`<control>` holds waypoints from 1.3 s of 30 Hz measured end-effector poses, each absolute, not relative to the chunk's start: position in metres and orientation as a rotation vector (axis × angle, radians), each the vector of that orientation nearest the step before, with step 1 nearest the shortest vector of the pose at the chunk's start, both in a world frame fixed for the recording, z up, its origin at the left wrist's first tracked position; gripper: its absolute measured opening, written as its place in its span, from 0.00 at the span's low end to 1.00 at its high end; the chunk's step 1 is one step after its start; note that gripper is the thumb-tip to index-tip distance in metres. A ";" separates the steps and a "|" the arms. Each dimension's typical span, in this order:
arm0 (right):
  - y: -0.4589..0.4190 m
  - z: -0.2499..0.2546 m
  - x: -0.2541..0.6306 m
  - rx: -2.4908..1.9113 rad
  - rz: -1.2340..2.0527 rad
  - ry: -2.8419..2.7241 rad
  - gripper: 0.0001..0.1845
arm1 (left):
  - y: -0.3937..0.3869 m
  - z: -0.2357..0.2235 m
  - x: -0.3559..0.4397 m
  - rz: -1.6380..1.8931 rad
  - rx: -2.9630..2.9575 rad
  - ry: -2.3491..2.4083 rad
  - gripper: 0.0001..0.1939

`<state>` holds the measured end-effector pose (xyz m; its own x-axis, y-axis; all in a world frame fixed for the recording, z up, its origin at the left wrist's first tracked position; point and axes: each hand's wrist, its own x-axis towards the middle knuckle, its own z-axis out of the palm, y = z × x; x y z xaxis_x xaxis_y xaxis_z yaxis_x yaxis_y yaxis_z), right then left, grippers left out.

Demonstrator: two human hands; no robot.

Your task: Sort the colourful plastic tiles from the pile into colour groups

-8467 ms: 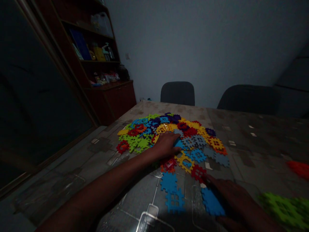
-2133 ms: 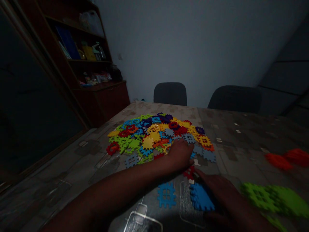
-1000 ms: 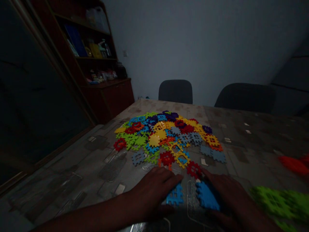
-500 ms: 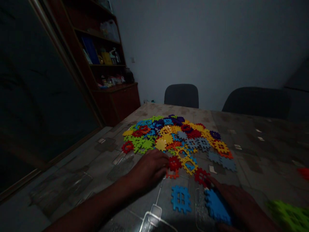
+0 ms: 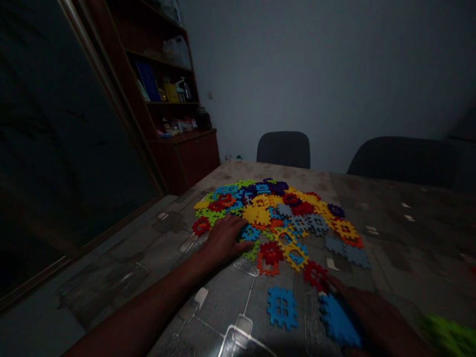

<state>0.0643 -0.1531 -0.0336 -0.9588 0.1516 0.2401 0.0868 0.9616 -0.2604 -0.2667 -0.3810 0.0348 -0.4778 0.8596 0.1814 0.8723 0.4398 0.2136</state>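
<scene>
My left hand [image 5: 225,236] rests at the near left side of a pile of colourful plastic interlocking tiles [image 5: 258,215]. Its thumb stands apart from the fingers, beside a small blue tile [image 5: 250,232] and a green one. In my right hand [image 5: 368,307] is a solid blue tile [image 5: 339,320], gripped along its right side; its lower edge is dark. Just beyond those fingertips lies a red tile [image 5: 315,275]. A blue window tile [image 5: 282,307] lies flat between my two hands, with a red tile [image 5: 271,253] and an orange frame tile [image 5: 268,267] farther up.
Grey tiles [image 5: 347,251] lie at the pile's right side. A blurred green tile [image 5: 451,337] shows at the lower right. Two dark chairs [image 5: 283,147] stand behind the patterned table [image 5: 405,248]. A wooden shelf unit [image 5: 184,156] is at the back left.
My left hand has shifted left and away over the pile, its thumb now spread, uncovering the small blue and green tiles. My right hand stays at the blue tile. The view has shifted slightly.
</scene>
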 end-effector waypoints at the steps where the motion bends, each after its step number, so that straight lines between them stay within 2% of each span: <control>1: -0.155 -0.030 0.064 -0.174 0.361 -2.843 0.52 | -0.380 0.035 -0.265 -0.431 -1.568 -2.633 0.25; 7: -0.167 0.001 0.054 -0.249 0.423 -2.912 0.48 | -0.375 0.038 -0.257 -0.445 -1.511 -2.684 0.21; 11: -0.171 0.013 0.055 -0.290 0.432 -2.936 0.45 | -0.382 0.042 -0.257 -0.494 -1.536 -2.707 0.27; 15: -0.169 0.010 0.058 -0.230 0.416 -2.923 0.48 | -0.392 0.051 -0.241 -0.579 -1.659 -2.707 0.30; 19: -0.168 0.006 0.058 -0.178 0.395 -2.881 0.53 | -0.398 0.057 -0.207 -0.785 -2.042 -2.613 0.35; 24: -0.171 0.007 0.056 -0.125 0.356 -2.872 0.59 | -0.400 0.055 -0.179 -0.797 -2.384 -2.498 0.41; 31: -0.168 0.002 0.058 -0.151 0.397 -2.882 0.55 | -0.401 0.053 -0.180 -0.761 -2.418 -2.465 0.45; 39: -0.168 0.002 0.059 -0.161 0.432 -2.879 0.54 | -0.400 0.042 -0.177 -0.651 -2.321 -2.462 0.41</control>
<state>0.0593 -0.1681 0.0023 -0.9687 0.1407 0.2046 0.0745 0.9507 -0.3010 -0.1767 -0.3997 0.0423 -0.0678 0.9971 0.0347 0.8840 0.0439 0.4655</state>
